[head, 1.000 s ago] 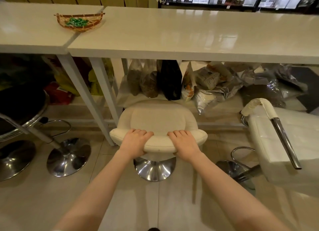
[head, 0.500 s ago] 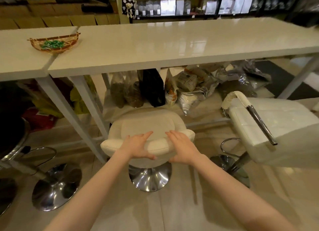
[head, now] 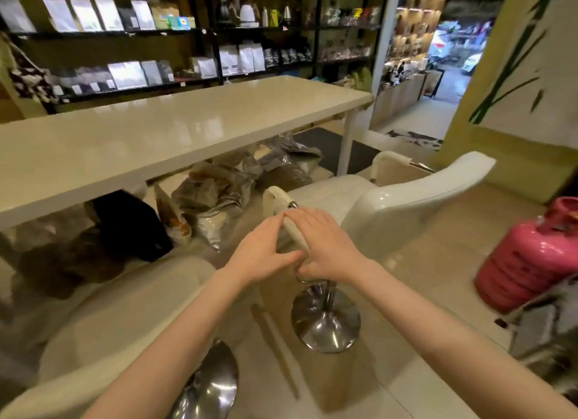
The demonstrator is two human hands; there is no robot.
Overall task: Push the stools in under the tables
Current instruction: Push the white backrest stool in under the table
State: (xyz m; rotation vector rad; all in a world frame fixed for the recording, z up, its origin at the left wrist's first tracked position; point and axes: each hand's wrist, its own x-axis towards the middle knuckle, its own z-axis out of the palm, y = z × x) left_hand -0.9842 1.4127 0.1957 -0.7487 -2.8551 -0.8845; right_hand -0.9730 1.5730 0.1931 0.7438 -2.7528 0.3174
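Observation:
The white stool with armrests [head: 406, 199] stands right of centre, outside the long cream table [head: 187, 130], on a chrome base [head: 325, 318]. Its near padded armrest [head: 276, 199] runs between my hands. My left hand [head: 266, 256] touches the armrest's left side with the fingers stretched out. My right hand [head: 325, 246] lies across the armrest's right side, fingers apart and not wrapped round it. The round cream stool [head: 125, 309] is at the lower left, its seat partly under the table edge, with its chrome base [head: 209, 384] below.
Bags and foil sacks [head: 219, 193] lie on the floor under the table, behind both stools. A pink gas cylinder [head: 528, 256] stands on the floor at the right. Dark shelves [head: 156, 43] of packets line the back wall. A doorway [head: 438, 74] opens at the far right.
My hands left the round cream stool's backrest and moved right to the armrest of the second white stool. My view swung right and up.

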